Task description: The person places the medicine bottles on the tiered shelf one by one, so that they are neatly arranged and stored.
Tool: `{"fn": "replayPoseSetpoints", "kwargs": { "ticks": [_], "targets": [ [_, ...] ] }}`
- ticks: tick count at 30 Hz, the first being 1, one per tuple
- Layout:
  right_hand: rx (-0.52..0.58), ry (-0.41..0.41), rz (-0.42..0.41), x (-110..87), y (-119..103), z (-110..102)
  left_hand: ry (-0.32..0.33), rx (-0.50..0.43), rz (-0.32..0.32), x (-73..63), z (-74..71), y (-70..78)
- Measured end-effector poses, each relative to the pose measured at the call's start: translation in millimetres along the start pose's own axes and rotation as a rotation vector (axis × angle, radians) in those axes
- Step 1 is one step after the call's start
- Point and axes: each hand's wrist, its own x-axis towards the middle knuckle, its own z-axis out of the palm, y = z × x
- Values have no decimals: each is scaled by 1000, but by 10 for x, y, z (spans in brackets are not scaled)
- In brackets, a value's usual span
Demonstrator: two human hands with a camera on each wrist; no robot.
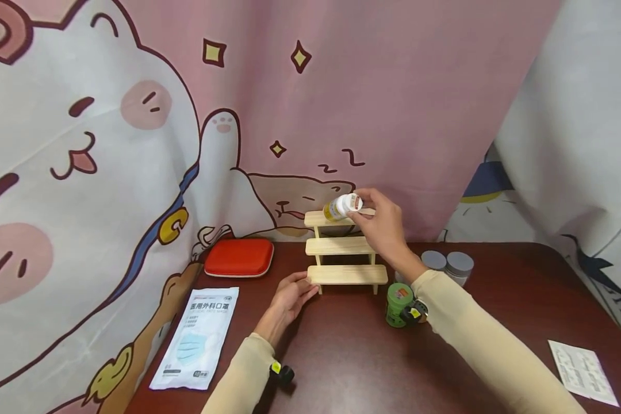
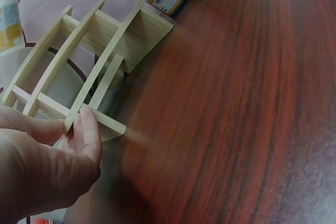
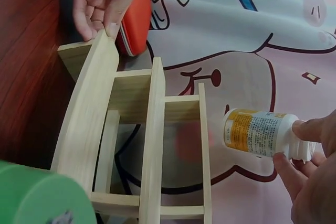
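Note:
A small three-step wooden shelf (image 1: 341,246) stands near the back of the table. My left hand (image 1: 288,299) pinches the left end of its lowest step between thumb and fingers, as the left wrist view also shows. My right hand (image 1: 382,221) holds a white pill bottle (image 3: 257,132) with a yellow-and-white label by its cap end. The bottle is tilted, its base pointing left, over the top step. In the right wrist view a gap shows between the bottle and the top step (image 3: 205,156).
Right of the shelf stand a green-lidded bottle (image 1: 397,302) and two grey-lidded jars (image 1: 458,265), partly behind my right forearm. A red zip case (image 1: 239,257) and a face-mask packet (image 1: 196,339) lie at left. A white printed sheet (image 1: 583,372) lies at far right.

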Motion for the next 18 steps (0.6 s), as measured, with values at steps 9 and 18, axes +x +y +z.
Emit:
{"fn": "replayPoseSetpoints", "kwargs": {
  "ticks": [9,18],
  "targets": [
    [-44,-14,47,148,9,179,0,-11,1,-12,-20,13],
    [-28,-13,37,266,-35,246,-4,-22,16,-19,-3,0]
  ]
}}
